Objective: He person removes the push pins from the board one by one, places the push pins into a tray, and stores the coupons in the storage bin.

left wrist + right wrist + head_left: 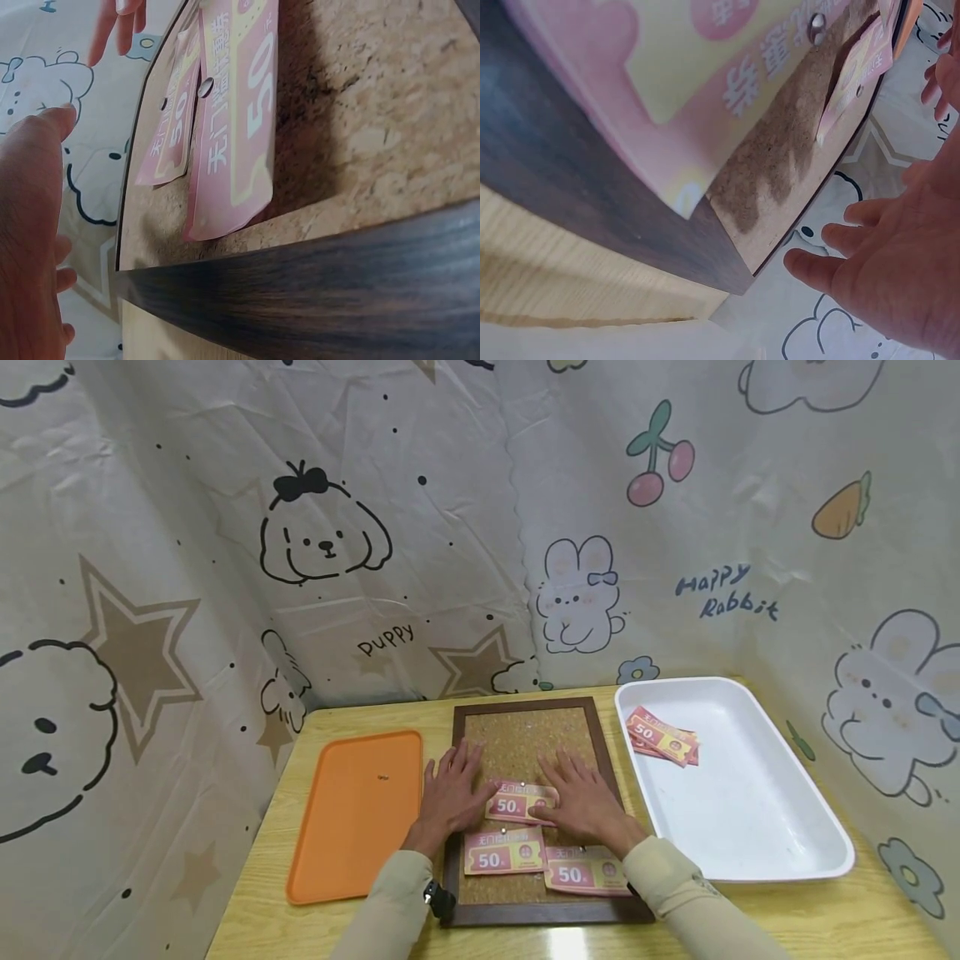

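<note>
A framed cork board (525, 735) lies on the table with three pink-and-yellow "50" coupons on it: an upper one (507, 807), a lower left one (487, 860) and a lower right one (573, 875). Silver pushpins (205, 88) sit at the coupons' top edges. Spread over the board's left side is my left hand (452, 793), its thumb by the upper coupon's left end. My right hand (588, 797) has its fingers spread over the right side, with the thumb at that coupon's right end. Neither hand grips anything; whether the fingertips touch the cork is unclear.
To the left lies an orange tray (360, 818) with a few tiny dark items (382, 777) in it. A deep white tray (750, 827) stands at the right, holding a small pile of similar coupons (660, 737). Printed curtains (465, 527) hang close behind the table.
</note>
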The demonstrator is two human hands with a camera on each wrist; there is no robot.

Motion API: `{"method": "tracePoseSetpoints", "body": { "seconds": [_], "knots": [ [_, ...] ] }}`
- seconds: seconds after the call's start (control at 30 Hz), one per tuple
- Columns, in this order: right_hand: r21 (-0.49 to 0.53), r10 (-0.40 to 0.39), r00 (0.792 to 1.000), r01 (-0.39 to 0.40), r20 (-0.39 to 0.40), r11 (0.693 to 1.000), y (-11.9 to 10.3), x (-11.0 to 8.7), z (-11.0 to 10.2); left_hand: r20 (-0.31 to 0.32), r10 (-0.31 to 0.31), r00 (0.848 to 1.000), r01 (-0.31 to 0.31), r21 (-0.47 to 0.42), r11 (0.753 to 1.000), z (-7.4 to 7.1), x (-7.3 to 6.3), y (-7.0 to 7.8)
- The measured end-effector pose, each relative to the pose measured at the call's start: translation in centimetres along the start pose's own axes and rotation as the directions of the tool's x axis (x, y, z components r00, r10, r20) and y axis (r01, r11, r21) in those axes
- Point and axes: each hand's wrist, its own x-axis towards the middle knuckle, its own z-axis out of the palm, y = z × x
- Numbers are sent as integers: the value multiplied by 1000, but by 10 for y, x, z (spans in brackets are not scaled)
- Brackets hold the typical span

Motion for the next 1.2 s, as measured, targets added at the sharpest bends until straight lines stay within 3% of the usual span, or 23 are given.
{"method": "tracePoseSetpoints", "body": {
  "seconds": [0.57, 1.2],
  "knots": [
    [-11, -40, 998, 40, -38, 999, 6, -7, 15, -16, 64, 998, -64, 31, 997, 10, -7, 4],
    [16, -79, 997, 79, 8, 997, 16, -12, 22, 9, 101, 995, -101, 7, 995, 23, -11, 16]
  ]
}}
